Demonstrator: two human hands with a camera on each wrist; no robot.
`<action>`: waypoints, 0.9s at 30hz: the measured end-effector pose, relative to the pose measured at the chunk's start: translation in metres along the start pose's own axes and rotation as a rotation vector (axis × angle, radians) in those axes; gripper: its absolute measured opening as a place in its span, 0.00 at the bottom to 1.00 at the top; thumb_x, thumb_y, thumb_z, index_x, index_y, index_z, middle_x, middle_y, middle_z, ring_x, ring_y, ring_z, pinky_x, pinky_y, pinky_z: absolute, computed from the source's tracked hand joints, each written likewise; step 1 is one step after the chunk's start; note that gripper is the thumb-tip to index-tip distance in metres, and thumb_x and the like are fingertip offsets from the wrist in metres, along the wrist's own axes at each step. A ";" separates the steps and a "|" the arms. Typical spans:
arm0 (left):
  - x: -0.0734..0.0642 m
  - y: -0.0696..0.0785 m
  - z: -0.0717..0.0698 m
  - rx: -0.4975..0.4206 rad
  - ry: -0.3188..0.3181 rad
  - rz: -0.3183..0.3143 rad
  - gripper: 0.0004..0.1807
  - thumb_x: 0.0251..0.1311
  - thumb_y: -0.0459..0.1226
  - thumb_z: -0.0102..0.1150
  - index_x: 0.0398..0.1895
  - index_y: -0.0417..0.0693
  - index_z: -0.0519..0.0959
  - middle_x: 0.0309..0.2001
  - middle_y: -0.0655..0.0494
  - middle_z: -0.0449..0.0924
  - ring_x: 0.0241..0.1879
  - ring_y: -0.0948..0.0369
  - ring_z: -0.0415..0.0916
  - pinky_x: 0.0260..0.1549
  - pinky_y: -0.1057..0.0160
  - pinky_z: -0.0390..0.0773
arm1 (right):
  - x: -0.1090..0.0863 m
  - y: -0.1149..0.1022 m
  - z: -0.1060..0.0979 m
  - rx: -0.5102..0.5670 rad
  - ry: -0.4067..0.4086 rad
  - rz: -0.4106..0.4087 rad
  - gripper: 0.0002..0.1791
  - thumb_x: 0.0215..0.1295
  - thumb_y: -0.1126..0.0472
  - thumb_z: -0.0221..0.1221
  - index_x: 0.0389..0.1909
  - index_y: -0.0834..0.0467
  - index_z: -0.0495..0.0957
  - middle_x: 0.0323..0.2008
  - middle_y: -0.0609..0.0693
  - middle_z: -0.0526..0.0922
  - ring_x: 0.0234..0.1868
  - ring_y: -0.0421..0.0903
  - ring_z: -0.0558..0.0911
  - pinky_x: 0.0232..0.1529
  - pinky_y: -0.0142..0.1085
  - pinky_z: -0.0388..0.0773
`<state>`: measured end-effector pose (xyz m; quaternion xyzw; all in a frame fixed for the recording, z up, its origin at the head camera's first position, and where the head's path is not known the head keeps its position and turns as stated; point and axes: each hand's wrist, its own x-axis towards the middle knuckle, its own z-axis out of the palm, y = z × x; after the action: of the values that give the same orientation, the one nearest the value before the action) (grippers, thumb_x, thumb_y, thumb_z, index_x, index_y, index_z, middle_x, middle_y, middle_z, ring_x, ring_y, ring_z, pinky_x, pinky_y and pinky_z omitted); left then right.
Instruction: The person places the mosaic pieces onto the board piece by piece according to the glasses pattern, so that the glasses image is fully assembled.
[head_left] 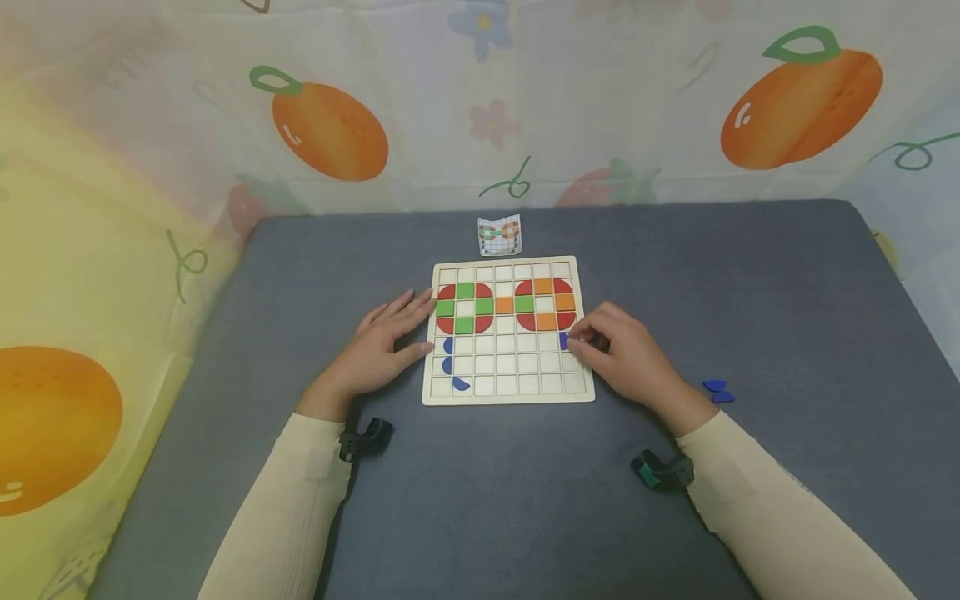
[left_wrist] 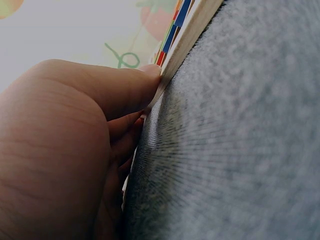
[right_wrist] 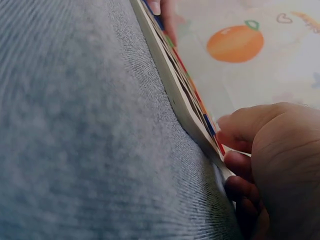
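A pale wooden grid board [head_left: 508, 399] lies on the table, with red, green and orange pieces forming two rounded rings joined by an orange square [head_left: 504, 305]. My left hand [head_left: 378, 346] rests at the board's left edge, fingers stretched out and thumb [left_wrist: 135, 85] against the rim. Down the left column sit blue half-round pieces; the lowest piece [head_left: 461, 383] lies tilted. At the right edge, my right hand [head_left: 626, 350] pinches a blue piece [head_left: 564, 341] between thumb and forefinger, in the cell below the red corner. Its other fingers are curled.
Two loose blue pieces [head_left: 718, 392] lie on the grey table [head_left: 510, 500], right of the right forearm. Behind the board stands a small pattern card [head_left: 499, 236] with a similar coloured design. A fruit-printed cloth [head_left: 420, 100] hangs behind the table.
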<state>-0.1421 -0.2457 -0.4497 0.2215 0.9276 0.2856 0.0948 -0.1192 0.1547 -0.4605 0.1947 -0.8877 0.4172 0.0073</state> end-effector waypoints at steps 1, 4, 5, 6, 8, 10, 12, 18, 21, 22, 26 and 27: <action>0.000 0.000 0.000 -0.002 0.000 0.000 0.42 0.78 0.48 0.63 0.89 0.54 0.58 0.87 0.63 0.50 0.86 0.55 0.39 0.79 0.41 0.35 | -0.001 0.000 0.000 -0.001 -0.001 -0.002 0.03 0.75 0.64 0.70 0.45 0.57 0.88 0.38 0.48 0.77 0.38 0.47 0.75 0.41 0.44 0.73; 0.000 0.000 0.000 -0.002 0.003 0.004 0.42 0.78 0.48 0.64 0.89 0.54 0.58 0.87 0.63 0.50 0.86 0.55 0.39 0.79 0.41 0.35 | -0.002 0.000 -0.001 -0.007 -0.012 -0.010 0.02 0.75 0.65 0.69 0.44 0.56 0.88 0.39 0.47 0.77 0.38 0.46 0.75 0.41 0.44 0.73; 0.000 0.001 0.000 -0.001 0.004 0.005 0.42 0.78 0.48 0.64 0.89 0.53 0.58 0.87 0.62 0.50 0.86 0.55 0.39 0.79 0.41 0.35 | -0.002 0.000 -0.001 -0.007 -0.016 -0.010 0.02 0.74 0.65 0.69 0.44 0.56 0.88 0.39 0.47 0.77 0.38 0.46 0.75 0.41 0.44 0.73; 0.000 0.000 0.000 -0.001 0.006 0.007 0.42 0.78 0.48 0.64 0.89 0.53 0.59 0.87 0.62 0.50 0.86 0.54 0.39 0.79 0.40 0.35 | -0.003 0.000 -0.001 -0.003 -0.019 -0.012 0.02 0.75 0.64 0.69 0.44 0.56 0.88 0.39 0.47 0.78 0.38 0.46 0.75 0.41 0.44 0.73; 0.000 0.000 0.000 0.002 0.009 0.011 0.42 0.78 0.47 0.64 0.89 0.53 0.59 0.87 0.61 0.51 0.86 0.54 0.40 0.79 0.40 0.35 | -0.004 -0.001 -0.002 0.005 -0.020 -0.011 0.03 0.75 0.63 0.69 0.45 0.56 0.88 0.39 0.47 0.78 0.39 0.46 0.75 0.41 0.44 0.73; 0.000 -0.001 0.001 0.002 0.011 0.012 0.42 0.78 0.47 0.64 0.88 0.53 0.59 0.87 0.61 0.51 0.86 0.54 0.40 0.79 0.40 0.35 | -0.004 0.000 -0.002 0.015 -0.013 -0.008 0.04 0.76 0.63 0.69 0.46 0.57 0.89 0.39 0.47 0.78 0.39 0.46 0.75 0.41 0.44 0.73; 0.000 -0.001 0.001 0.002 0.008 0.012 0.42 0.78 0.47 0.64 0.88 0.52 0.59 0.87 0.61 0.51 0.86 0.54 0.40 0.79 0.40 0.36 | -0.005 0.001 -0.003 0.031 -0.007 0.002 0.05 0.76 0.62 0.69 0.47 0.57 0.89 0.39 0.47 0.78 0.39 0.46 0.76 0.41 0.43 0.73; 0.000 -0.001 0.001 0.002 -0.001 0.004 0.42 0.78 0.48 0.64 0.89 0.54 0.58 0.87 0.63 0.50 0.86 0.56 0.38 0.79 0.41 0.35 | -0.007 0.001 -0.010 0.151 0.005 0.042 0.07 0.77 0.61 0.69 0.50 0.58 0.88 0.40 0.49 0.80 0.40 0.49 0.76 0.42 0.38 0.73; 0.000 -0.002 0.001 0.002 -0.003 0.002 0.42 0.78 0.48 0.64 0.89 0.54 0.58 0.87 0.64 0.49 0.86 0.56 0.38 0.79 0.41 0.35 | -0.009 -0.001 -0.018 0.217 -0.012 0.073 0.10 0.79 0.60 0.67 0.54 0.60 0.87 0.44 0.51 0.82 0.42 0.50 0.77 0.42 0.36 0.73; 0.000 -0.001 0.000 0.003 -0.003 0.002 0.42 0.78 0.48 0.64 0.89 0.54 0.58 0.87 0.64 0.50 0.86 0.56 0.38 0.79 0.41 0.35 | -0.010 -0.001 -0.021 0.240 -0.018 0.082 0.11 0.80 0.59 0.66 0.56 0.60 0.86 0.46 0.52 0.83 0.43 0.51 0.78 0.43 0.35 0.74; -0.001 -0.001 0.000 0.002 0.000 0.007 0.42 0.78 0.48 0.64 0.89 0.53 0.58 0.87 0.61 0.50 0.86 0.54 0.38 0.79 0.41 0.35 | -0.013 -0.001 -0.034 0.336 -0.032 0.106 0.16 0.85 0.59 0.60 0.61 0.64 0.83 0.53 0.58 0.84 0.48 0.54 0.82 0.49 0.34 0.79; -0.001 -0.001 0.000 0.004 0.001 0.008 0.42 0.78 0.48 0.64 0.89 0.52 0.58 0.87 0.61 0.50 0.86 0.54 0.38 0.79 0.41 0.35 | -0.014 0.000 -0.037 0.352 -0.029 0.107 0.16 0.86 0.58 0.59 0.62 0.65 0.82 0.54 0.59 0.84 0.49 0.53 0.82 0.51 0.33 0.79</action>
<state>-0.1420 -0.2465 -0.4501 0.2253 0.9272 0.2845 0.0926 -0.1121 0.1866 -0.4390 0.1515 -0.8101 0.5630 -0.0618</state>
